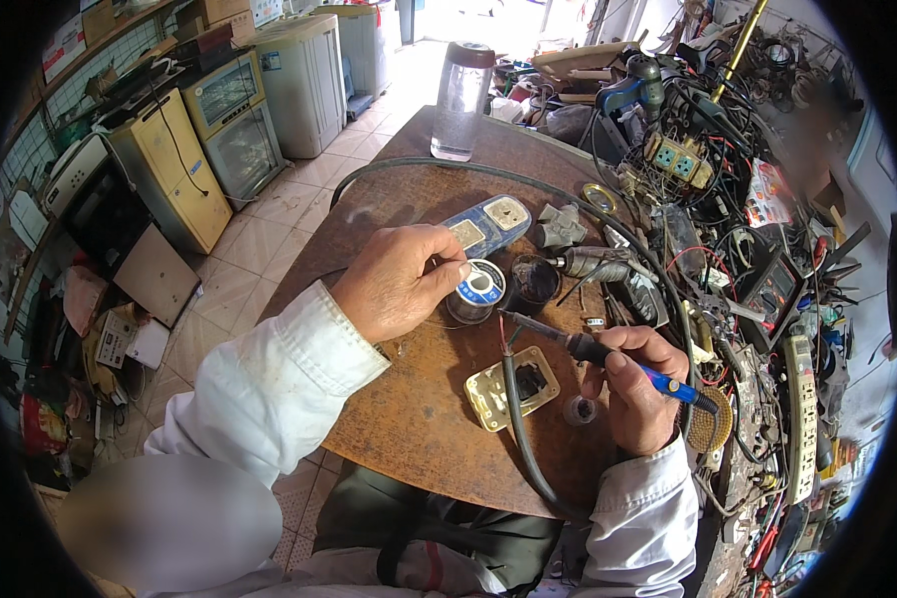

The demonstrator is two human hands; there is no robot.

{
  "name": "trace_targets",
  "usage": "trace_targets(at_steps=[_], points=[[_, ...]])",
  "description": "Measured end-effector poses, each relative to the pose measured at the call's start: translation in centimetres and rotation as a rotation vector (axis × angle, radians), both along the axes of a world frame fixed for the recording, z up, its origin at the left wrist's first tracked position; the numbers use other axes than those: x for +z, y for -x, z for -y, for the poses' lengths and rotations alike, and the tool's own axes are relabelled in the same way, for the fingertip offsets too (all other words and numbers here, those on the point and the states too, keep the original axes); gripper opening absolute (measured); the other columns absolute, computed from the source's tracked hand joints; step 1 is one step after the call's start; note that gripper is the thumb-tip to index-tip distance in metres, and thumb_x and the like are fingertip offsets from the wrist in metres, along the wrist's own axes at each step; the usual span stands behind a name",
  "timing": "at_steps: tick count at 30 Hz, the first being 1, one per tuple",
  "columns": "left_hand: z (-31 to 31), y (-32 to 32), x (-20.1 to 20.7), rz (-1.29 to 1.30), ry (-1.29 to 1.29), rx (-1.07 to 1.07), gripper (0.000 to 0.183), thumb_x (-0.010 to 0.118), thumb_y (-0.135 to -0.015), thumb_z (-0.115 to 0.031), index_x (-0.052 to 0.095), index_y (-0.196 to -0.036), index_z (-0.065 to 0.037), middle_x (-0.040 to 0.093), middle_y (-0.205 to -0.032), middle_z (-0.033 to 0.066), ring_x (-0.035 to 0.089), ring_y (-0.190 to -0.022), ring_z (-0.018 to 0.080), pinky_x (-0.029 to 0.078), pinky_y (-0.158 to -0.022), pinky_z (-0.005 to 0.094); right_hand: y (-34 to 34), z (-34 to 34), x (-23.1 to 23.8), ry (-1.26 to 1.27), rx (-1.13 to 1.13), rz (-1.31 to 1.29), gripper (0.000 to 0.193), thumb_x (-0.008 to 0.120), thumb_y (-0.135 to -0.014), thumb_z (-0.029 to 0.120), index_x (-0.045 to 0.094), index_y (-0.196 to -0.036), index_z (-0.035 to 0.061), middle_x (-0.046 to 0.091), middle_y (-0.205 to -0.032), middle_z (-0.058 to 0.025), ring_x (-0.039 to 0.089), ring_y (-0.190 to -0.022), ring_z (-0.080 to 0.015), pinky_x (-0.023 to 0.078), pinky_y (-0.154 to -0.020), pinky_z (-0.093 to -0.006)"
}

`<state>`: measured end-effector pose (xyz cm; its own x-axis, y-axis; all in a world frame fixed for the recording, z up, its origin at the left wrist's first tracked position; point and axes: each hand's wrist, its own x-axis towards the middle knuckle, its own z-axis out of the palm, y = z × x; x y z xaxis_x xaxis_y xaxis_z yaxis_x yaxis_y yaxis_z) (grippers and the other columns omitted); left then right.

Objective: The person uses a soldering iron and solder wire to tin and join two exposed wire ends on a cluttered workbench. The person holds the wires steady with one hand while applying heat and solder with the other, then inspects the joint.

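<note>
In my right hand (638, 387) is a soldering iron (590, 349), black near the front and blue toward the rear, its tip pointing left. My left hand (399, 282) is closed, thumb and finger pinched at the rim of a solder spool (478, 289) with a blue and white label. The iron's tip is close to the spool's right side, beside the bare end of a thick black cable (518, 409) with a thin red wire. That cable lies over an open cream plastic housing (538, 384) with dark parts inside. Whether tip and wire touch, I cannot tell.
Behind the spool lie a blue case (495, 221) and a dark round pot (534, 281). A clear bottle (458, 105) stands at the table's (409, 429) far end. A thick black hose arcs across the top. Tangled wires, tools and a power strip (800, 419) crowd the right.
</note>
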<state>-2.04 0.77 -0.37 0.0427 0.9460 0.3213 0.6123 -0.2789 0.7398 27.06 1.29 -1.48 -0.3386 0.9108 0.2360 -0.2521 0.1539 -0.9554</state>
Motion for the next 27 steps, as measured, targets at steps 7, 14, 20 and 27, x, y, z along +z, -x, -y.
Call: trace_targets(at_steps=[7, 14, 20, 27], points=[[-0.09, 0.06, -0.17, 0.002, -0.021, -0.006, 0.017, 0.066, -0.091, -0.012, 0.065, -0.094, 0.004, 0.065, -0.078, 0.0122, 0.059, -0.074, 0.0125, 0.049, -0.067, 0.0324, -0.08, -0.07, -0.15, -0.003, 0.003, 0.003, 0.023, 0.069, -0.086, 0.008, 0.064, -0.103, -0.007, 0.069, -0.09, -0.0145, 0.063, -0.064, -0.0159, 0.052, -0.059, -0.0278], [-0.18, 0.01, -0.26, 0.011, -0.019, -0.012, 0.017, 0.066, -0.091, -0.012, 0.065, -0.093, 0.004, 0.066, -0.079, 0.0118, 0.059, -0.074, 0.0128, 0.049, -0.067, 0.0324, -0.08, 0.1, 0.1, 0.002, -0.017, 0.007, 0.024, 0.069, -0.085, 0.01, 0.065, -0.102, -0.0072, 0.069, -0.09, -0.0143, 0.063, -0.063, -0.0161, 0.052, -0.058, -0.0279], [0.02, 0.05, -0.09, -0.002, -0.009, -0.011, 0.017, 0.066, -0.091, -0.013, 0.065, -0.093, 0.004, 0.065, -0.078, 0.0111, 0.058, -0.073, 0.0127, 0.048, -0.066, 0.0324, 0.03, -0.01, -0.16, -0.01, -0.02, 0.002, 0.025, 0.07, -0.085, 0.011, 0.065, -0.102, -0.0076, 0.069, -0.089, -0.0145, 0.062, -0.063, -0.0159, 0.052, -0.057, -0.0274], [0.1, -0.1, 0.07, 0.009, -0.002, -0.001, 0.017, 0.065, -0.091, -0.012, 0.065, -0.093, 0.004, 0.064, -0.077, 0.0114, 0.058, -0.073, 0.0121, 0.048, -0.066, 0.0322, -0.01, -0.02, -0.18, -0.008, -0.022, 0.006, 0.025, 0.07, -0.086, 0.011, 0.065, -0.101, -0.0076, 0.069, -0.089, -0.0143, 0.062, -0.062, -0.0152, 0.052, -0.057, -0.0271]])
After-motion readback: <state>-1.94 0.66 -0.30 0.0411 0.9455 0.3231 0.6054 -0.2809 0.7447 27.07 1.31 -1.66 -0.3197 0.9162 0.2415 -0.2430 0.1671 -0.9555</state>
